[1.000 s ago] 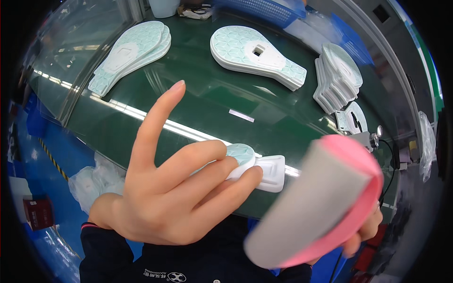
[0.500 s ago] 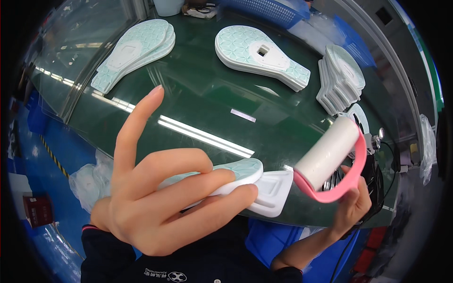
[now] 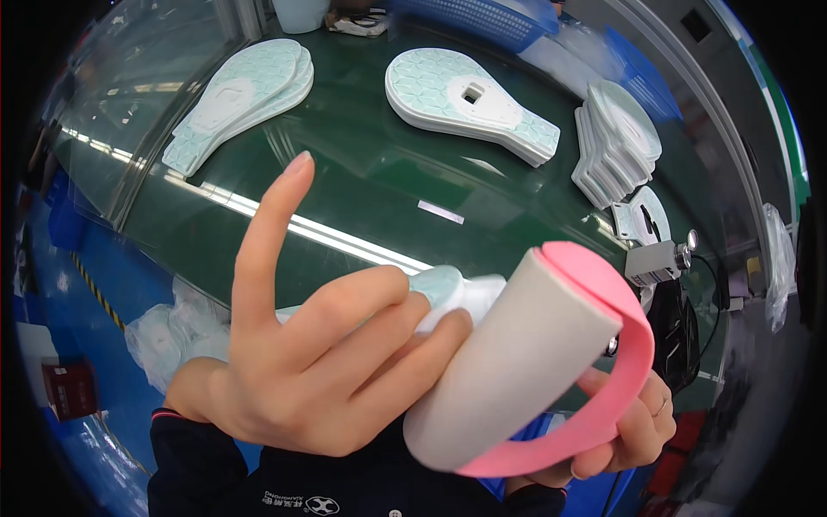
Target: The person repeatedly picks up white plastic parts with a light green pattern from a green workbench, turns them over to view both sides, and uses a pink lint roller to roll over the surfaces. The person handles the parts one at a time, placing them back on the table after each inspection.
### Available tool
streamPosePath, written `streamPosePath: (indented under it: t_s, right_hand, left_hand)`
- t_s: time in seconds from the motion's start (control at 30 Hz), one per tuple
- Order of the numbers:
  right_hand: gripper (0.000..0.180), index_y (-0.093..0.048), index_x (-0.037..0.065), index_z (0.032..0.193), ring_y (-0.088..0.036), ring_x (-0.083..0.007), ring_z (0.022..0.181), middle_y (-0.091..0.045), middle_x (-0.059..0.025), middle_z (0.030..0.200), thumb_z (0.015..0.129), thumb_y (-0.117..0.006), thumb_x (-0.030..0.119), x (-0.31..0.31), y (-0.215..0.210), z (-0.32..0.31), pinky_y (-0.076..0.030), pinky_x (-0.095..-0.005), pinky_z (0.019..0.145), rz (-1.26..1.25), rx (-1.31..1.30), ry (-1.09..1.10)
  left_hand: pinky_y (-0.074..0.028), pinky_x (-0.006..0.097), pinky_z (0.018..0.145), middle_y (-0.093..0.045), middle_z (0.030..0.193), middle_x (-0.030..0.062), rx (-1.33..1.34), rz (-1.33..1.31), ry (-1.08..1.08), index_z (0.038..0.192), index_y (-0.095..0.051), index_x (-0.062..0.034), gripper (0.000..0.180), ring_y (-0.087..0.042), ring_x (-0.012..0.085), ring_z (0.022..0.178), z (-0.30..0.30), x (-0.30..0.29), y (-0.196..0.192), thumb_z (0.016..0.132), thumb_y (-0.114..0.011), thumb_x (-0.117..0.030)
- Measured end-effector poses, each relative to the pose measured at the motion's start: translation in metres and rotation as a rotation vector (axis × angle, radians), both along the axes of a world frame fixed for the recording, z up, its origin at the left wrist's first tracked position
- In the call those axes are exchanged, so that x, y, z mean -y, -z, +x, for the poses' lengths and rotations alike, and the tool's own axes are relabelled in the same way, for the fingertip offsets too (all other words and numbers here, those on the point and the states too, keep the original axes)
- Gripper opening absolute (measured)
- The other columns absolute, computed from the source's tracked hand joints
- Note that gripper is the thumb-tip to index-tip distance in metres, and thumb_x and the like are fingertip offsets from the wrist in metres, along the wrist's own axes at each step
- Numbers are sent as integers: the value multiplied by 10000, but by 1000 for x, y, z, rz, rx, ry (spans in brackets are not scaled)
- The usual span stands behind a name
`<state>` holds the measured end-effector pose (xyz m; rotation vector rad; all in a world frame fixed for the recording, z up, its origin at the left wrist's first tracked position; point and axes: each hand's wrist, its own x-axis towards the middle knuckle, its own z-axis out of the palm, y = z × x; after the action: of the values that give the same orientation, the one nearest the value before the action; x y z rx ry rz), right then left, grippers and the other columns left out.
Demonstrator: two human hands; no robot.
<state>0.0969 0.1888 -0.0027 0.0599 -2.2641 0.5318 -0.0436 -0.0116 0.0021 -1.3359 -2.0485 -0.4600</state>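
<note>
My left hand point(image 3: 319, 370) has its index finger stretched up, while the other fingers curl round a flat plastic panel point(image 3: 439, 283) with a mint-green face and a white side. Much of that panel is hidden by my fingers and by the roller. In my right hand point(image 3: 642, 422) is a sticky roller point(image 3: 517, 362), its white cylinder mounted on a pink curved handle. The roller is tilted and close to the camera, overlapping the panel's right end; whether they touch I cannot tell.
Mint-and-white paddle-shaped panels lie stacked on the dark green table point(image 3: 362, 194): a left stack point(image 3: 245, 77), a middle stack point(image 3: 431, 82) and a right stack point(image 3: 607, 142). Blue baskets point(image 3: 482, 21) stand at the back. A small metal device point(image 3: 659, 260) sits at the right edge.
The roller has come left and closer to the camera, now covering part of the held panel. My left hand has shifted slightly right, still holding the panel.
</note>
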Motion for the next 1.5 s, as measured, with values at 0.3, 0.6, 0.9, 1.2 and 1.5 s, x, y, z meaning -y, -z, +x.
streamPosePath:
  t_s: [0.3,0.6,0.9,1.2,1.5]
  right_hand:
    - [292,-611,-23,886,-459,-75,583,-550,-27,669,857,-523,254,-27,34,-12,-341,-219,509,-361,190,406]
    - [331,-525,10,1123,-466,-97,680,-515,-66,792,887,-479,237,-44,100,-47,-389,-231,600,-581,437,429]
    - [490,-451,-42,1199,-363,-294,1206,-409,-170,1280,728,-543,56,10,36,-42,-265,-378,993,-530,290,-253]
    - [262,-562,-40,968,-626,-243,831,-637,-165,838,708,-571,-71,23,49,-45,-385,-445,929,-957,188,-371]
    - [145,-592,-63,797,-637,-301,701,-623,-202,690,662,-647,-50,28,35,-33,-537,-382,662,-1027,-227,-499]
  left_hand:
    - [-340,578,937,-594,670,-107,41,98,-3,782,-672,-213,184,-462,85,682,1,10,-9,604,-653,-255]
    - [-329,577,952,-596,678,-136,21,150,13,778,-661,-257,196,-459,58,710,8,12,-10,586,-650,-294]
    - [-293,581,953,-626,706,-67,340,170,213,722,-628,-198,57,-456,132,738,-4,16,-12,687,-672,-210]
    - [-416,494,873,-646,735,66,605,384,377,702,-584,-116,152,-582,204,726,-11,16,12,704,-683,-231]
    - [-539,314,588,-623,882,147,557,300,638,828,-571,-46,245,-635,253,718,-9,16,15,608,-663,14]
